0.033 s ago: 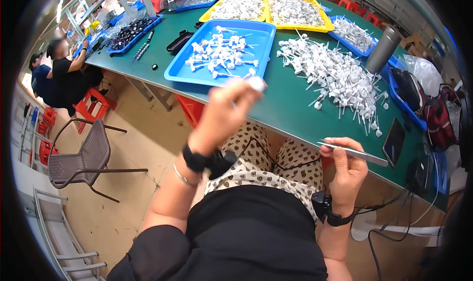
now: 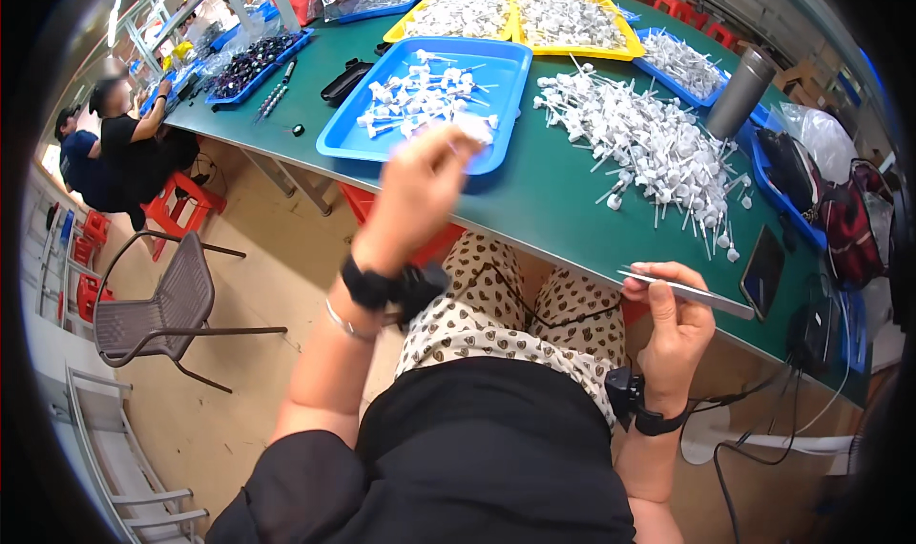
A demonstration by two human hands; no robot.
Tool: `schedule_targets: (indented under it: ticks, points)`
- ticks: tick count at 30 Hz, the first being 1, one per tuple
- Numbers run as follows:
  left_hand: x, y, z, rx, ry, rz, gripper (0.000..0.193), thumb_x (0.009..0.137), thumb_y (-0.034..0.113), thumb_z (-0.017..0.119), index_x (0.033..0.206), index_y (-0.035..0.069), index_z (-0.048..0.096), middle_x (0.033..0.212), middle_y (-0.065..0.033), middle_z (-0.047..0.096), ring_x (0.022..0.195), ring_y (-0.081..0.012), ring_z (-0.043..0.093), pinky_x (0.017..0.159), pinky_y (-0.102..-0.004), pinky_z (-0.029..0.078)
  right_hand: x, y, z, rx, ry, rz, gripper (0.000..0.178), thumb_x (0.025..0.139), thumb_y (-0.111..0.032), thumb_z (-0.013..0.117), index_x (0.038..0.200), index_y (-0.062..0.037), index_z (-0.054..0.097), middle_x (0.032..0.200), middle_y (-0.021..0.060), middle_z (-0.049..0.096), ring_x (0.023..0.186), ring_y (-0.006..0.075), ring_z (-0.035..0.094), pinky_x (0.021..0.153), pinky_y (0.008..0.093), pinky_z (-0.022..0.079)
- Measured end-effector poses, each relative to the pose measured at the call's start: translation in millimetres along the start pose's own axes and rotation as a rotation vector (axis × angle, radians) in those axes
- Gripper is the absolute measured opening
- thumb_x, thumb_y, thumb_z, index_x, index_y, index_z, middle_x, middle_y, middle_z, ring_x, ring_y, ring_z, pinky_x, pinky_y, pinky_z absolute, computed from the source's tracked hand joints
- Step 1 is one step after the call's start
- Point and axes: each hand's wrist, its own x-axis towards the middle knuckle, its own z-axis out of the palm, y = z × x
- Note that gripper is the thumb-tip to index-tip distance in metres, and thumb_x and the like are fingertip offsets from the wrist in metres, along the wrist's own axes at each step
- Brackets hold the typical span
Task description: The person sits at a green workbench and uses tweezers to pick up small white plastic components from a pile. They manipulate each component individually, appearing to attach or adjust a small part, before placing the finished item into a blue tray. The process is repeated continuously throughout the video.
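Observation:
My left hand (image 2: 420,186) is over the near edge of a blue tray (image 2: 334,143), smeared by motion. Its closed fingers have a white plastic piece (image 2: 474,127) at their tips. In the tray lies a loose heap of white plastic pieces (image 2: 420,91) with round heads and thin stems. Near the table's front edge, my right hand (image 2: 676,329) is closed around metal tweezers (image 2: 701,299), whose tips point left. A large pile of similar white pieces (image 2: 639,138) lies on the green table between tray and phone.
Yellow trays (image 2: 625,52) of white pieces stand at the back. A grey flask (image 2: 742,94), a phone (image 2: 763,272) and a dark red bag (image 2: 852,224) are at the right. A wicker-style chair (image 2: 176,296) stands at left, and two people sit beyond it.
My left hand has moved up and to the left with the white piece, further over the blue tray. The right hand and tweezers have barely shifted.

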Motion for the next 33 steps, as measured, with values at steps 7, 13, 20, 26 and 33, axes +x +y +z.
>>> schedule_targets:
  ticks: [7,13,20,26,33]
  points:
    - [62.5,-35.2,2.6,0.559,-0.031,0.331,0.037,0.091,0.014,0.072,0.126,0.000,0.066,0.119,-0.0189,0.068,0.104,-0.0360,0.068,0.093,-0.0426,0.054,8.0,-4.3,-9.4,-0.009,0.059,-0.039,0.018,0.104,-0.007,0.061,0.117,0.0050,0.062,0.109,0.0139,0.072,0.094,0.0160,0.071,0.086,0.0305,0.059]
    - [38.4,31.4,102.1,0.399,-0.449,0.196,0.018,0.086,0.015,0.070,0.100,0.004,0.071,0.101,-0.0191,0.071,0.096,-0.0398,0.069,0.086,-0.0484,0.056,9.5,-3.1,-12.3,-0.076,0.061,-0.063,0.017,0.105,-0.007,0.058,0.117,0.0042,0.063,0.109,0.0133,0.072,0.091,0.0169,0.071,0.085,0.0311,0.059]
    - [39.0,20.2,164.6,0.494,-0.165,0.713,0.013,0.080,0.020,0.066,0.083,0.007,0.069,0.092,-0.0108,0.062,0.092,-0.0283,0.063,0.076,-0.0405,0.053,15.6,14.6,-50.5,-0.167,0.107,-0.048,0.023,0.110,-0.014,0.052,0.119,0.0035,0.062,0.113,0.0128,0.069,0.093,0.0158,0.068,0.086,0.0283,0.056]
    - [48.1,6.1,180.0,0.468,-0.494,0.502,0.016,0.080,0.016,0.066,0.089,0.004,0.072,0.091,-0.0166,0.072,0.085,-0.0346,0.073,0.071,-0.0455,0.059,19.7,20.0,-49.2,-0.138,0.081,-0.025,0.024,0.110,-0.015,0.051,0.120,0.0030,0.062,0.117,0.0131,0.068,0.095,0.0154,0.067,0.087,0.0292,0.057]
    - [40.4,13.8,192.6,0.463,-0.616,0.464,0.015,0.075,0.018,0.071,0.083,0.007,0.075,0.088,-0.0156,0.075,0.085,-0.0354,0.073,0.074,-0.0448,0.058,22.0,24.3,-60.6,-0.161,0.089,0.008,0.027,0.110,-0.019,0.053,0.120,0.0030,0.065,0.119,0.0115,0.067,0.100,0.0164,0.066,0.093,0.0303,0.054]
